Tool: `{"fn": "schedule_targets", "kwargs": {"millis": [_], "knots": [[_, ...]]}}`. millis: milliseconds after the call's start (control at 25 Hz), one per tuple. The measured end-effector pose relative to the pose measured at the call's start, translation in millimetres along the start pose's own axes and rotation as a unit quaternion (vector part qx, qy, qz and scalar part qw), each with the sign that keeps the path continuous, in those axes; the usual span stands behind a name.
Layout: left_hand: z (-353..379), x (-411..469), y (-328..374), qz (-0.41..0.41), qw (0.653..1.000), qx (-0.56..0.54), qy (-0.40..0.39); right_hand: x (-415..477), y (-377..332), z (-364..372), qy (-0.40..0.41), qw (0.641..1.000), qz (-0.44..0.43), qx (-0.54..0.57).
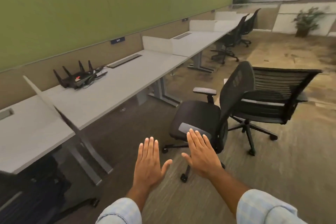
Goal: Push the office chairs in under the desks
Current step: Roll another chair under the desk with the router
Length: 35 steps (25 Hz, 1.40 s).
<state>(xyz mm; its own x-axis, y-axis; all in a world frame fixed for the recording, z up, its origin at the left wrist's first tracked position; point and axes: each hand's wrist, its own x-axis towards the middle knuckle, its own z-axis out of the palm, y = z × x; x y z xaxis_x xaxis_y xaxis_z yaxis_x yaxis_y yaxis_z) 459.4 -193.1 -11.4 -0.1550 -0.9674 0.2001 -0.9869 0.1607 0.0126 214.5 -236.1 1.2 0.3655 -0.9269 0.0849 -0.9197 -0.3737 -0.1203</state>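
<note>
Room: green wall upper left, long grey desk [112, 89] running to upper right.
Router [76, 78]: black, antennas up, on desk; no legible brand.
Wall tag [117, 40]: writing too blurred to read.
Left hand [149, 162]: fingers spread flat, holding nothing.
Right hand [201, 152]: open, empty.
Near chair [198, 120]: centre, away from desk.
Far chair [269, 100]: right, behind it.

A small dark nameplate [117, 40] fixed to the tan panel [91, 60] behind the long desk [116, 89] carries white characters, possibly "247", though blur makes the reading uncertain. Two similar plates [185, 20] farther along the same panel are too small to read. The black router [76, 77] on the desk bears a red mark, its lettering illegible.
</note>
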Motion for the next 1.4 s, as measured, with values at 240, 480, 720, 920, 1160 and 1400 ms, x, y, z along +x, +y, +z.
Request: {"fn": "schedule_targets", "kwargs": {"millis": [240,480,720,920,1160,1400], "knots": [[22.7,88.3,113.6,0.121,0.992,-0.035,-0.013,-34.8,114.6,-10.2,0.034,0.992,0.115,-0.023],[38.0,175.2,207.6,0.189,0.978,-0.074,-0.037,-32.3,207.4,-36.2,0.039,0.978,0.203,-0.043],[40.7,292.0,278.7,0.201,0.972,-0.120,-0.011,12.5,307.4,-66.9,0.042,0.969,0.241,-0.039],[39.2,385.2,316.4,0.172,0.972,-0.159,0.017,77.4,383.0,-92.3,0.072,0.970,0.228,-0.032],[38.4,453.1,357.0,0.149,0.967,-0.206,0.014,129.8,447.0,-102.1,0.067,0.974,0.212,-0.045],[33.3,489.5,382.7,0.135,0.960,-0.213,-0.118,178.0,505.1,-111.8,0.051,0.984,0.164,-0.055]]}}
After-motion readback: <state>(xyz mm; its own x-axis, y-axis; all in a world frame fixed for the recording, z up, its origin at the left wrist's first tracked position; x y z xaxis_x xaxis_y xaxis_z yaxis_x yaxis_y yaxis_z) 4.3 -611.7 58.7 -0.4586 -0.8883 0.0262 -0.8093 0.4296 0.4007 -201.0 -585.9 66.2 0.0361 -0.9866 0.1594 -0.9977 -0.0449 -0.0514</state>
